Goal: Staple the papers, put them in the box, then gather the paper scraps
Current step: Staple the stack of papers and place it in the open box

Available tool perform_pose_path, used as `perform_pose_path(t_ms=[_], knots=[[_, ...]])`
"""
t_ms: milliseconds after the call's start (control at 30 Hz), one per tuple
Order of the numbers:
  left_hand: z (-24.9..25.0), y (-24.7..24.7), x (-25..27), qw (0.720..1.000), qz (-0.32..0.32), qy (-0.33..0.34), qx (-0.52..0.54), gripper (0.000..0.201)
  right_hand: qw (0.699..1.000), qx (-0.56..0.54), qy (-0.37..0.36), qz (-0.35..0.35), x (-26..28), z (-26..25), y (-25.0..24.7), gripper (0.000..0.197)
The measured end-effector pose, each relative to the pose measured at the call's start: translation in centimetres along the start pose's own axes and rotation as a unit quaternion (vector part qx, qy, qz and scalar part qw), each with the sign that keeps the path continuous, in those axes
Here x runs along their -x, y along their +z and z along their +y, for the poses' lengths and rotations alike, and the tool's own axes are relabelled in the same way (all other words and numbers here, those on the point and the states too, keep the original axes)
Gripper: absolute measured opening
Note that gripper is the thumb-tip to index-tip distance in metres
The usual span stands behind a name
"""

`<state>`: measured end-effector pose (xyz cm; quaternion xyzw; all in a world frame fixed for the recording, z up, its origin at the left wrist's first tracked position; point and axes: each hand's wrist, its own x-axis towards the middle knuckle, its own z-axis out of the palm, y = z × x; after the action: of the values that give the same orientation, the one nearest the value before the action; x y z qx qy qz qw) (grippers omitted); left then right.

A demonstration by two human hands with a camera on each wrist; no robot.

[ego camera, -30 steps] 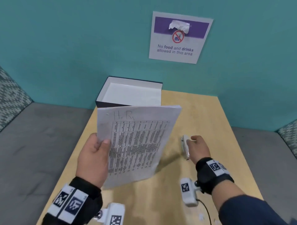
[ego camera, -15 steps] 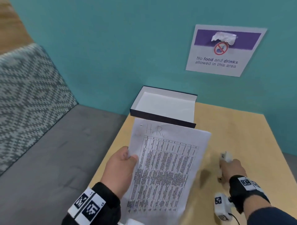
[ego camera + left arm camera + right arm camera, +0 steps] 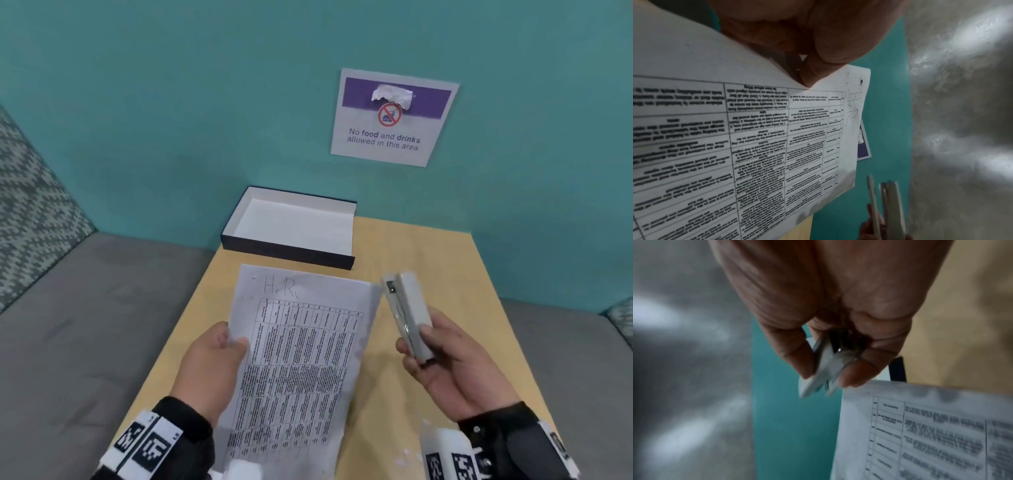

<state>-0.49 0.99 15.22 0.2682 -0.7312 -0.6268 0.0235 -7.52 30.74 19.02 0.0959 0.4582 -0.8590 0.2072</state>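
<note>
My left hand (image 3: 219, 363) pinches the left edge of the papers (image 3: 301, 359), a printed table with "H.R." written at the top, and holds them above the table. The left wrist view shows my thumb on the papers (image 3: 756, 146). My right hand (image 3: 442, 363) grips a white stapler (image 3: 407, 318) lifted off the table, its front end just right of the papers' top right corner. In the right wrist view the stapler (image 3: 824, 371) sits between thumb and fingers, beside the papers (image 3: 920, 434). The open box (image 3: 291, 226), dark outside and white inside, stands at the table's far left.
The wooden table (image 3: 428, 246) stands against a teal wall with a "No food and drinks" sign (image 3: 394, 116). Grey bench seats (image 3: 85, 325) flank it on both sides. Small white paper scraps (image 3: 407, 455) lie near the table's front edge by my right wrist.
My right hand has picked the stapler up from the table and brought it toward the papers' top right corner. My left hand keeps holding the papers.
</note>
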Motion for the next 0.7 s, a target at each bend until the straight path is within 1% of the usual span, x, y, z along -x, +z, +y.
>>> perform_pose_path(t_ms=[33,100,167,200,233,300,367,400,433,467,533,567,600,633,700], knots=[[-0.1,0.0,0.2,1.000,-0.005,0.000,0.004,0.027,0.999,0.022,-0.027,0.001,0.5,-0.2,0.3,0.046],[-0.2,0.1,0.5,1.000,-0.013,-0.003,0.014,0.027,0.998,0.012,-0.067,0.017,1.4,-0.6,0.8,0.038],[0.2,0.3,1.1,1.000,-0.003,-0.003,0.004,0.022,0.995,-0.070,-0.070,0.029,2.1,-0.7,1.4,0.025],[0.6,0.5,1.4,1.000,0.004,-0.002,-0.005,0.020,0.990,-0.121,-0.054,0.040,2.3,-0.5,1.8,0.025],[1.0,0.7,1.9,1.000,0.010,0.000,-0.014,0.023,0.986,-0.159,-0.032,0.048,2.6,-0.3,2.4,0.029],[1.5,1.0,2.6,0.999,0.018,0.015,-0.039,0.031,0.981,-0.188,0.019,0.049,2.9,0.7,4.2,0.039],[1.6,1.3,3.0,0.998,0.025,0.023,-0.057,0.035,0.983,-0.175,0.058,0.024,3.4,1.8,6.3,0.053],[1.7,1.4,3.2,0.997,0.027,0.026,-0.066,0.037,0.987,-0.151,0.059,0.016,3.6,2.2,7.5,0.054],[1.7,1.5,3.4,0.996,0.026,0.032,-0.074,0.037,0.991,-0.127,0.038,0.014,3.7,2.4,8.7,0.046],[1.8,1.7,3.7,0.996,0.023,0.043,-0.081,0.036,0.994,-0.111,-0.003,0.015,3.7,2.4,9.7,0.035],[2.0,1.9,4.4,0.992,0.021,0.069,-0.103,0.034,0.989,-0.078,-0.120,0.034,3.3,1.7,11.8,0.019],[2.1,1.9,4.7,0.990,0.022,0.080,-0.112,0.034,0.983,-0.043,-0.173,0.042,3.0,1.3,12.8,0.014],[2.1,2.0,5.1,0.988,0.021,0.092,-0.123,0.034,0.976,-0.006,-0.214,0.044,2.6,1.0,13.8,0.013],[2.1,2.0,5.4,0.986,0.019,0.102,-0.134,0.034,0.969,0.029,-0.243,0.042,2.3,1.0,14.5,0.016],[2.0,1.9,5.9,0.978,0.024,0.123,-0.165,0.035,0.955,0.094,-0.277,0.040,1.8,1.1,15.2,0.022]])
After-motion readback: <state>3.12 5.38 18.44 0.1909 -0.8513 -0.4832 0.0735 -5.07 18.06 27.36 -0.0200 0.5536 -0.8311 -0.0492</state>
